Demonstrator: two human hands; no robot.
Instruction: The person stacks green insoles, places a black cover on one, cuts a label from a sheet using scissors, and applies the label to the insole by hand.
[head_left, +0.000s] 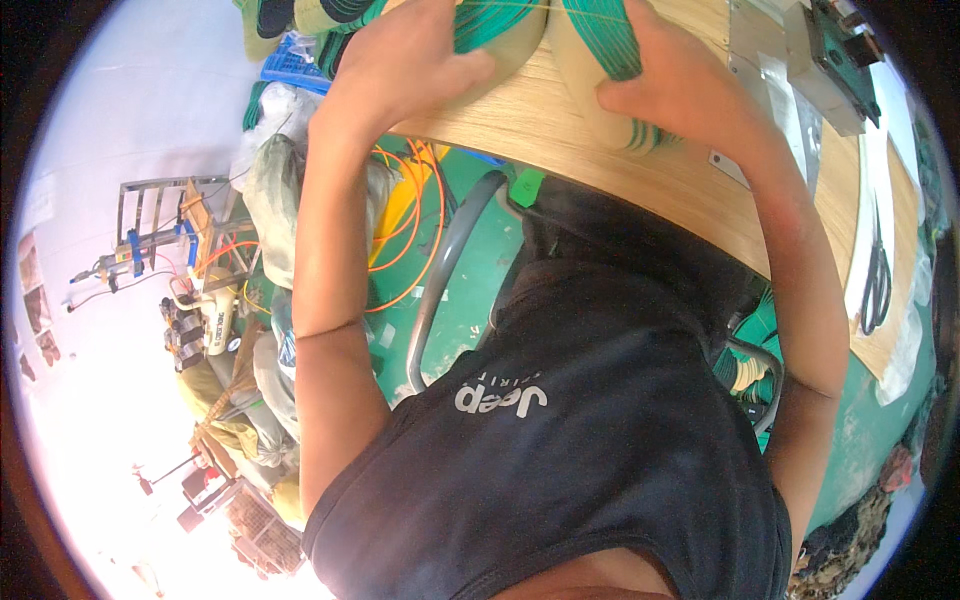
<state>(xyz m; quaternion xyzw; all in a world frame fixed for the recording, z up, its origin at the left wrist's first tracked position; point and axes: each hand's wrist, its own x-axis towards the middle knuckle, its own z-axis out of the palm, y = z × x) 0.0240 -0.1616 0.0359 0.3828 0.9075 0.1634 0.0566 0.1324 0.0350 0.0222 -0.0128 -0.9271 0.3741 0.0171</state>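
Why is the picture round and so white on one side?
Head view: the fisheye lens bends the wooden table edge and leaves black corners; glare washes out the left floor; the left hand and right hand on green-and-cream pieces look slightly soft.

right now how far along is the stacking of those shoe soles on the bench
Done: a stack of beige and green soles lies at the wooden bench edge. In hand: the left hand presses one pile, the right hand another. Left: more soles lie beyond, unsorted.
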